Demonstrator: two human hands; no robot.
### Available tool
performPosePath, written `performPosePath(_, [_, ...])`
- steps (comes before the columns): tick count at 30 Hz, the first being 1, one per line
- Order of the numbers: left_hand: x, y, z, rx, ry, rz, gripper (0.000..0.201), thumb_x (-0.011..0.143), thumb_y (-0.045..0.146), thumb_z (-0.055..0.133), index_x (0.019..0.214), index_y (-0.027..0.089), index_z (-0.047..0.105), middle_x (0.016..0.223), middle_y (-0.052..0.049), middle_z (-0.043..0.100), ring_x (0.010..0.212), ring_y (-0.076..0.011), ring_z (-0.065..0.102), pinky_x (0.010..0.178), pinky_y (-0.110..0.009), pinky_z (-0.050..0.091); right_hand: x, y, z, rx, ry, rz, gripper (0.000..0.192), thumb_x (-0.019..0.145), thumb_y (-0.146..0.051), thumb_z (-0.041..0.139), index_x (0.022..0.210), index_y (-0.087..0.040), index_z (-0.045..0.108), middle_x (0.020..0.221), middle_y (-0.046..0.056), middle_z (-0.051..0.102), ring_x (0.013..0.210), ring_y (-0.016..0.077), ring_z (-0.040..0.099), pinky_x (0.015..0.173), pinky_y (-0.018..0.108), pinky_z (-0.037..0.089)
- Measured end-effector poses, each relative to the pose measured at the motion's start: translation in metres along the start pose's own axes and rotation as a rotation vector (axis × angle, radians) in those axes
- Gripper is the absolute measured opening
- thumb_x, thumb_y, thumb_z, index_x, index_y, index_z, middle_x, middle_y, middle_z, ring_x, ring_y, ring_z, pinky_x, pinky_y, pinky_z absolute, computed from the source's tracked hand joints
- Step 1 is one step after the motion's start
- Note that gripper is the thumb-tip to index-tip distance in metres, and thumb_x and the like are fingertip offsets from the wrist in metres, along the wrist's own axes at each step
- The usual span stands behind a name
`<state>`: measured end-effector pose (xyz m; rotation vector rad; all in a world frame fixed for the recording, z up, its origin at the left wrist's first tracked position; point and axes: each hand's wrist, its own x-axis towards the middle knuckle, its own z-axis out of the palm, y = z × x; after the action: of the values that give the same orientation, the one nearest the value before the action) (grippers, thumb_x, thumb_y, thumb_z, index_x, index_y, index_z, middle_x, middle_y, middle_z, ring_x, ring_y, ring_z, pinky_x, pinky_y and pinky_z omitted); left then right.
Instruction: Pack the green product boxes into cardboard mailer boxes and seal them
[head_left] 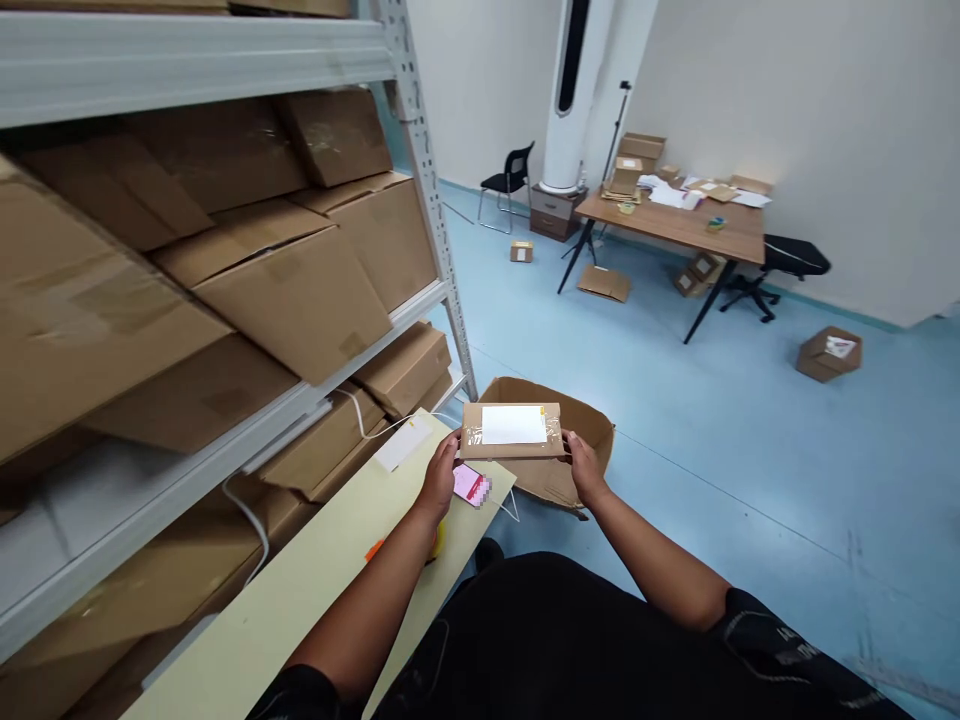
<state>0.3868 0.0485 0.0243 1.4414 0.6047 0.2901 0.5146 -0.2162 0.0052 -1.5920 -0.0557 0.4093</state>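
Between my two hands is a small flat cardboard box [472, 440] with a white label [514, 425] and shiny clear tape on top. My left hand [441, 470] grips its left end, and my right hand [586, 466] grips the right end. The fingers beneath the box are partly hidden. Under the box, a phone [472, 486] with a pink screen lies on the pale yellow table [300, 570]. Behind and below the held box, a large open cardboard carton [592, 425] stands on the floor. A yellow roll [437, 540] shows partly behind my left forearm.
On the left, a metal shelf rack [439, 200] is packed with cardboard boxes [300, 290]. A white card [403, 443] and cable lie on the table's far end. Across the blue floor stand a wooden desk [675, 225], a black chair [510, 180] and a loose box [829, 353].
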Motion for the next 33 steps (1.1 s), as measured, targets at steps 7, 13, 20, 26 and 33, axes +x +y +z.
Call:
performPosePath(7, [0.062,0.005,0.017,-0.035,-0.253,-0.024,0.066,0.095,0.069,0.049,0.138,0.022,0.064,0.145,-0.012,0.064,0.133,-0.0319,0.057,0.101,-0.044,0.05,0.005,0.0,-0.004,0.036,0.213,0.023,0.069,0.089,-0.08,0.049,0.122,-0.025,0.076,0.125,0.009,0.075,0.117,0.0328,0.066,0.092,0.044,0.056])
performPosePath(13, [0.097,0.001,0.045,0.017,-0.375,-0.066,0.068,0.093,0.073,0.048,0.137,0.023,0.065,0.146,-0.011,0.063,0.134,-0.032,0.056,0.098,-0.04,0.05,0.004,0.005,-0.018,0.056,0.337,0.038,0.073,0.087,-0.082,0.052,0.122,-0.023,0.076,0.123,0.01,0.076,0.118,0.0331,0.066,0.095,0.045,0.055])
performPosePath(20, [0.122,-0.003,0.077,0.015,-0.403,-0.11,0.069,0.091,0.073,0.051,0.136,0.022,0.066,0.142,-0.012,0.065,0.134,-0.0332,0.055,0.098,-0.042,0.051,0.025,0.019,-0.038,0.038,0.352,0.082,0.07,0.089,-0.081,0.05,0.121,-0.024,0.076,0.123,0.008,0.076,0.115,0.0313,0.067,0.097,0.044,0.053])
performPosePath(26, [0.134,-0.004,0.095,0.004,-0.391,-0.156,0.073,0.087,0.075,0.056,0.134,0.019,0.067,0.139,-0.013,0.068,0.133,-0.0339,0.056,0.102,-0.045,0.051,0.043,0.025,-0.05,0.016,0.354,0.072,0.068,0.09,-0.079,0.049,0.118,-0.023,0.075,0.119,0.008,0.076,0.116,0.0302,0.064,0.1,0.043,0.051])
performPosePath(33, [0.146,-0.009,0.107,-0.013,-0.409,-0.174,0.073,0.088,0.075,0.056,0.134,0.02,0.067,0.139,-0.013,0.068,0.136,-0.0339,0.056,0.105,-0.046,0.05,0.054,0.03,-0.057,0.023,0.378,0.101,0.066,0.088,-0.08,0.052,0.112,-0.023,0.076,0.116,0.008,0.076,0.113,0.0298,0.064,0.098,0.044,0.052])
